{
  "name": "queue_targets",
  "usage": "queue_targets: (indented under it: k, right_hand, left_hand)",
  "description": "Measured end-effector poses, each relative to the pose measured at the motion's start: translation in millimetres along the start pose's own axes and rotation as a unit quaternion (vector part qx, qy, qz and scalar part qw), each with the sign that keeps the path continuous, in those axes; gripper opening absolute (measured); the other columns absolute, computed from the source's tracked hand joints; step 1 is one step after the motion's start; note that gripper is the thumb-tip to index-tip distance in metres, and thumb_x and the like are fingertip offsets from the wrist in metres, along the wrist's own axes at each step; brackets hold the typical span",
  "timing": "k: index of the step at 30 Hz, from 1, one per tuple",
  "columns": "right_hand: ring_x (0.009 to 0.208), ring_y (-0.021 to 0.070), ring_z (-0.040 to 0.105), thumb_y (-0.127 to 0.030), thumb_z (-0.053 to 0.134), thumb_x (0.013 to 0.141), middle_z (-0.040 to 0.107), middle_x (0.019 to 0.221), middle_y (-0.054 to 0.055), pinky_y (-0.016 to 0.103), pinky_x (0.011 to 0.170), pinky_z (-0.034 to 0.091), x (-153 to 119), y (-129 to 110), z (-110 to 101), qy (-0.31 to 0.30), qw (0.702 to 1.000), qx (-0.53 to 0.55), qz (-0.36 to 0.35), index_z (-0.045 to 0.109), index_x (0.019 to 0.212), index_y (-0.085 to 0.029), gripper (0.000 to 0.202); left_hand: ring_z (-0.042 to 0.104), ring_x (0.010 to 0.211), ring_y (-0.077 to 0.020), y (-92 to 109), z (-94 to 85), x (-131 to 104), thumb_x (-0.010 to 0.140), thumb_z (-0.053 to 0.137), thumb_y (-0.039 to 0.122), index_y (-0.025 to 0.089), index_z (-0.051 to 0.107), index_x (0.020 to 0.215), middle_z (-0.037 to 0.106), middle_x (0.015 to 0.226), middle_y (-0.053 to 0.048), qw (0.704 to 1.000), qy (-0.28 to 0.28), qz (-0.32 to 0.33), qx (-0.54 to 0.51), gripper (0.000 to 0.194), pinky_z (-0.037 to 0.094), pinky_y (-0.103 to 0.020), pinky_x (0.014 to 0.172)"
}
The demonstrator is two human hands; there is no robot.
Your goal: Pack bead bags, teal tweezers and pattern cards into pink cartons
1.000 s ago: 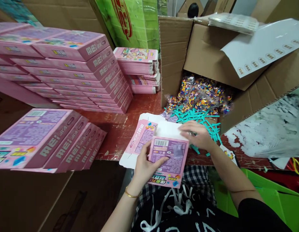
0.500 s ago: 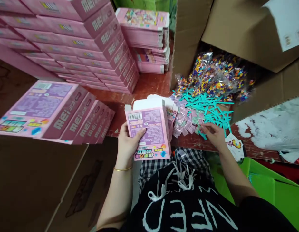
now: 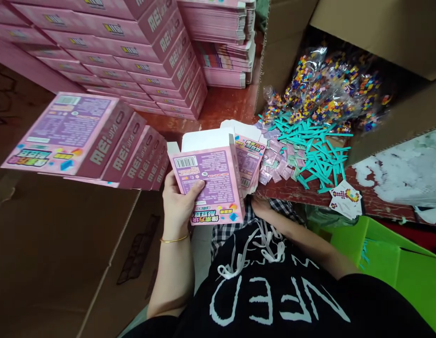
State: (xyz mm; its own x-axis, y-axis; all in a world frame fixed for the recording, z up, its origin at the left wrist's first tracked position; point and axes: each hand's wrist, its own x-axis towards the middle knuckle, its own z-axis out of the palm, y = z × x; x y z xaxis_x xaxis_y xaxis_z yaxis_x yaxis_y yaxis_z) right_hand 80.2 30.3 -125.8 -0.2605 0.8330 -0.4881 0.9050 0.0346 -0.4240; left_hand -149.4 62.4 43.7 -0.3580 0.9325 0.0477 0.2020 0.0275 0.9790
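Observation:
My left hand (image 3: 179,204) grips a pink and purple cardboard box (image 3: 213,180), thumb across its printed back. The box's white end flaps stand open at the far end. My right hand (image 3: 259,206) is low behind the box's right side, over the lap; its fingers are hidden, so I cannot see whether they hold anything. Just beyond it, a pile of similar pink printed cartons (image 3: 251,157) rests at the table edge. Small clear sachets (image 3: 279,164) lie to the right of that pile, beside a heap of turquoise plastic sticks (image 3: 320,164).
Bags of colourful beads (image 3: 330,98) spill from a large brown carton (image 3: 376,33). Stacked pink boxes (image 3: 133,61) rise at the back left, with more boxes (image 3: 77,131) nearer. Printed cards (image 3: 346,199) lie on the right table edge, above a green bin (image 3: 408,277).
My right hand has left the sachets and moved left, down behind the held box. The left hand still holds the box. The whole view has shifted slightly.

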Motion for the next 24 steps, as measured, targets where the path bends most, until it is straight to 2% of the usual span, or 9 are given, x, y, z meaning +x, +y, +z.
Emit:
queue_targets:
  k: [4,8,13,16,18,19,21,22,24]
  right_hand:
    - [0.111,0.0233,0.060,-0.033,0.058,0.094,0.059,0.125,0.010,0.046,0.094,0.051,33.4,-11.8,7.5,-0.023,0.997,-0.032,0.062,0.058,0.122,-0.016,0.033]
    - [0.107,0.0222,0.061,-0.035,0.058,0.094,0.058,0.125,0.009,0.044,0.090,0.053,38.6,-11.5,3.3,-0.024,0.995,-0.048,0.082,0.057,0.123,-0.017,0.034]
    - [0.109,0.0215,0.061,-0.033,0.057,0.094,0.061,0.122,0.009,0.044,0.094,0.051,15.2,-14.2,4.9,-0.030,0.999,-0.033,0.029,0.061,0.117,-0.016,0.029]
    - [0.107,0.0225,0.063,-0.016,0.057,0.090,0.069,0.108,0.010,0.040,0.095,0.049,-13.9,-4.7,2.4,-0.024,1.000,-0.005,-0.007,0.068,0.101,-0.013,0.015]
    - [0.097,0.0208,0.068,-0.008,0.050,0.088,0.073,0.098,0.009,0.034,0.088,0.053,-42.0,8.8,-13.6,-0.009,1.000,0.017,-0.019,0.069,0.101,-0.016,0.024]
    - [0.087,0.0194,0.070,-0.008,0.046,0.089,0.073,0.092,0.007,0.032,0.080,0.055,-58.7,16.4,-27.7,0.025,0.998,0.051,-0.026,0.067,0.108,-0.018,0.030]
    - [0.066,0.0177,0.068,-0.014,0.039,0.094,0.071,0.080,0.003,0.031,0.066,0.056,-94.9,28.5,-67.7,0.163,0.971,0.166,-0.051,0.056,0.126,-0.024,0.038]
    - [0.059,0.0179,0.065,-0.019,0.040,0.095,0.069,0.076,0.001,0.032,0.060,0.055,-112.3,30.8,-91.6,0.273,0.928,0.243,-0.072,0.051,0.131,-0.027,0.038]
    - [0.065,0.0187,0.066,-0.023,0.045,0.095,0.069,0.085,0.002,0.034,0.063,0.056,-139.5,24.9,-140.0,0.440,0.837,0.306,-0.112,0.052,0.128,-0.035,0.035]
  left_hand:
    - [0.068,0.096,-0.0220,-2.6,-4.2,-2.8,0.061,0.083,0.042,0.015,0.057,0.116,0.069,0.110,-0.010,1.000,0.016,0.000,-0.021,0.066,0.056,-0.035,0.088]
    - [0.068,0.096,-0.0224,-1.5,-4.7,-3.8,0.061,0.082,0.044,0.016,0.058,0.114,0.069,0.109,-0.009,1.000,0.014,-0.005,-0.027,0.065,0.056,-0.036,0.089]
    - [0.067,0.099,-0.0233,0.9,-9.5,-15.1,0.061,0.083,0.044,0.018,0.055,0.116,0.068,0.112,-0.009,1.000,-0.009,0.016,-0.018,0.067,0.055,-0.037,0.091]
    - [0.067,0.097,-0.0237,-4.6,-11.2,-30.5,0.059,0.085,0.043,0.019,0.053,0.118,0.066,0.111,-0.008,0.998,-0.051,0.032,-0.004,0.071,0.055,-0.038,0.090]
    - [0.067,0.096,-0.0248,-9.7,-8.5,-41.4,0.055,0.086,0.043,0.020,0.052,0.118,0.066,0.109,-0.008,0.995,-0.085,0.044,0.008,0.075,0.056,-0.039,0.089]
    - [0.067,0.096,-0.0256,-11.9,-5.8,-46.1,0.054,0.087,0.043,0.020,0.052,0.119,0.066,0.108,-0.008,0.993,-0.108,0.047,0.018,0.077,0.057,-0.039,0.087]
    - [0.067,0.096,-0.0266,-14.8,2.5,-53.2,0.056,0.087,0.042,0.021,0.053,0.122,0.066,0.109,-0.008,0.984,-0.166,0.054,0.046,0.077,0.057,-0.040,0.085]
    - [0.068,0.097,-0.0268,-15.2,7.9,-55.4,0.058,0.086,0.041,0.022,0.053,0.123,0.066,0.111,-0.009,0.977,-0.197,0.063,0.059,0.076,0.057,-0.040,0.085]
    - [0.067,0.099,-0.0266,-13.4,20.6,-57.6,0.062,0.085,0.039,0.024,0.052,0.127,0.066,0.116,-0.010,0.962,-0.246,0.097,0.070,0.074,0.057,-0.040,0.085]
